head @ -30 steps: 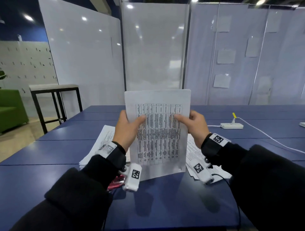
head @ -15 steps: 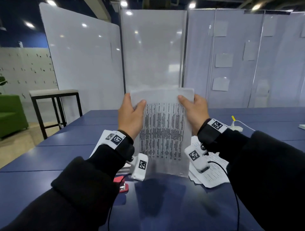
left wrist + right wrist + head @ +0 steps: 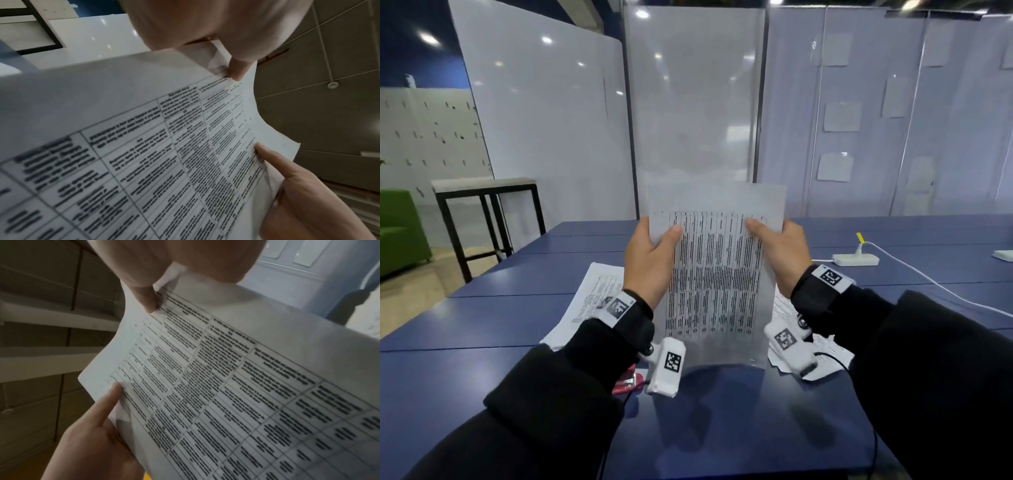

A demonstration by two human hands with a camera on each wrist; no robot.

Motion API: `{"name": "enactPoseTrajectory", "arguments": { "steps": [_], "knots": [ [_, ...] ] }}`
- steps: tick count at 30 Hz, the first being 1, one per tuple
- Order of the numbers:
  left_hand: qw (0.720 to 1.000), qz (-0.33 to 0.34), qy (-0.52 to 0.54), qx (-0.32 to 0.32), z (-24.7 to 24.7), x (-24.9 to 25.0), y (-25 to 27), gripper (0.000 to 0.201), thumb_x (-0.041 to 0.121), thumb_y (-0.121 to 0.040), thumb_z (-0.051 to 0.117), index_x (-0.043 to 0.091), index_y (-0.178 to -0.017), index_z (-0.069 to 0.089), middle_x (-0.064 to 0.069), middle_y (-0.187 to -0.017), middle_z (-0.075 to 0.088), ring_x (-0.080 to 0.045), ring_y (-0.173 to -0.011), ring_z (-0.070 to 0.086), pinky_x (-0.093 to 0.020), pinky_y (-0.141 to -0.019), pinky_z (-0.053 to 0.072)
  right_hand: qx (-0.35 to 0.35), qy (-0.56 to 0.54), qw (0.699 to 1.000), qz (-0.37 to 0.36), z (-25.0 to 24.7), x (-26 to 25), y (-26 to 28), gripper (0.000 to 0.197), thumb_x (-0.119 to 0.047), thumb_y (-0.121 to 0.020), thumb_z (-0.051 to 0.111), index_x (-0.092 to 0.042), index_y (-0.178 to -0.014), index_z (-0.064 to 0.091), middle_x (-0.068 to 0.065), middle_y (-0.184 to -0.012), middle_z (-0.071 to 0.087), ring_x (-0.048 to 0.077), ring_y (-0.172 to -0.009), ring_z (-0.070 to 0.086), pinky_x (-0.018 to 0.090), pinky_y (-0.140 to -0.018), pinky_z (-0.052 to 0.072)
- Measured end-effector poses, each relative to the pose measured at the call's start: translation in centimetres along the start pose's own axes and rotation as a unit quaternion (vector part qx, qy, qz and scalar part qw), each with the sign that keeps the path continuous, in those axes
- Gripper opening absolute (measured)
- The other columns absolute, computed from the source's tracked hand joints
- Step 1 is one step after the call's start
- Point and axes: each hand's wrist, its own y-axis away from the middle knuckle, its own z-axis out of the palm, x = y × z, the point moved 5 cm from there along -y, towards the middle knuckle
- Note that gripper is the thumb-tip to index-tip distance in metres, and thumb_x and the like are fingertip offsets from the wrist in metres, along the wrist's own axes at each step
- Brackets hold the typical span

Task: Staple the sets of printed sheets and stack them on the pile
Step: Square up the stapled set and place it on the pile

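I hold a set of printed sheets point(image 3: 715, 281) upright over the blue table point(image 3: 722, 428), its lower edge at or just above the tabletop. My left hand point(image 3: 654, 253) grips the left edge near the top, thumb on the printed face. My right hand point(image 3: 777, 250) grips the right edge the same way. The left wrist view shows the sheets point(image 3: 164, 146) bowed between both hands, as does the right wrist view of the sheets point(image 3: 226, 386). A red stapler point(image 3: 627, 381) lies on the table, partly hidden under my left wrist. A pile of printed sheets point(image 3: 595, 294) lies behind my left hand.
More loose printed sheets point(image 3: 787, 315) lie under my right wrist. A white power strip point(image 3: 855, 259) with a white cable sits at the far right of the table. White partition panels stand behind the table, with a small side table point(image 3: 482, 192) and a green sofa point(image 3: 397, 236) at the left.
Both hands have slid up the side edges of the sheets toward the top. The sheets stay upright and now bow slightly.
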Motion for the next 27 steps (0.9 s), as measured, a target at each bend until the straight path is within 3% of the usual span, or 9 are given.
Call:
{"name": "enactPoseTrajectory", "arguments": {
  "steps": [3,6,11,15,20,27],
  "knots": [
    [0.998,-0.053,-0.015,-0.015,0.1,-2.5,2.0,0.012,0.03,-0.101,0.065,0.039,-0.108,0.063,0.017,-0.11,0.075,-0.001,-0.104,0.07,-0.036,-0.099,0.055,-0.002,0.015,1.0,0.026,-0.5,2.2,1.1,0.009,-0.017,-0.094,0.075,-0.016,-0.103,0.075,-0.003,-0.099,0.08,0.014,-0.098,0.076,0.038,-0.096,0.058],
    [0.998,-0.056,-0.014,-0.009,-0.1,-3.1,1.6,0.016,0.033,-0.099,0.066,0.036,-0.115,0.066,0.016,-0.113,0.075,-0.004,-0.107,0.07,-0.04,-0.102,0.055,-0.004,0.006,0.999,0.035,-0.5,2.0,0.9,0.014,-0.017,-0.092,0.076,-0.012,-0.105,0.076,0.001,-0.101,0.08,0.019,-0.099,0.076,0.044,-0.099,0.058],
    [0.998,-0.066,0.016,-0.008,0.2,-3.6,1.6,0.026,0.033,-0.1,0.067,0.029,-0.126,0.067,0.016,-0.116,0.075,-0.002,-0.109,0.07,-0.034,-0.101,0.054,-0.01,-0.015,0.999,0.047,-0.7,1.9,0.2,0.022,-0.014,-0.091,0.077,-0.004,-0.11,0.075,0.007,-0.106,0.08,0.024,-0.103,0.076,0.047,-0.102,0.056],
    [0.996,-0.09,0.004,-0.012,0.0,-5.4,2.9,0.029,0.034,-0.098,0.07,0.028,-0.126,0.068,0.016,-0.116,0.075,-0.003,-0.11,0.07,-0.037,-0.103,0.053,-0.01,-0.012,0.997,0.072,-1.2,4.1,1.3,0.022,-0.017,-0.089,0.08,-0.007,-0.108,0.076,0.007,-0.107,0.079,0.025,-0.106,0.075,0.051,-0.105,0.054],
    [0.994,-0.101,0.026,-0.015,-0.3,-5.1,2.5,0.026,0.032,-0.097,0.07,0.026,-0.122,0.069,0.013,-0.114,0.076,-0.001,-0.106,0.07,-0.027,-0.093,0.053,-0.025,-0.033,0.997,0.072,-1.4,3.8,0.6,0.022,-0.017,-0.091,0.077,-0.005,-0.11,0.075,0.009,-0.111,0.078,0.027,-0.109,0.074,0.052,-0.108,0.051],
    [0.992,-0.117,0.038,-0.02,-0.3,-5.8,3.1,0.02,0.03,-0.098,0.07,0.027,-0.118,0.07,0.012,-0.112,0.077,-0.002,-0.105,0.071,-0.024,-0.089,0.052,-0.019,-0.004,0.998,0.057,-1.4,4.2,0.9,0.032,-0.027,-0.089,0.08,-0.006,-0.113,0.075,0.009,-0.111,0.079,0.028,-0.11,0.073,0.054,-0.106,0.052]
  ]
}}
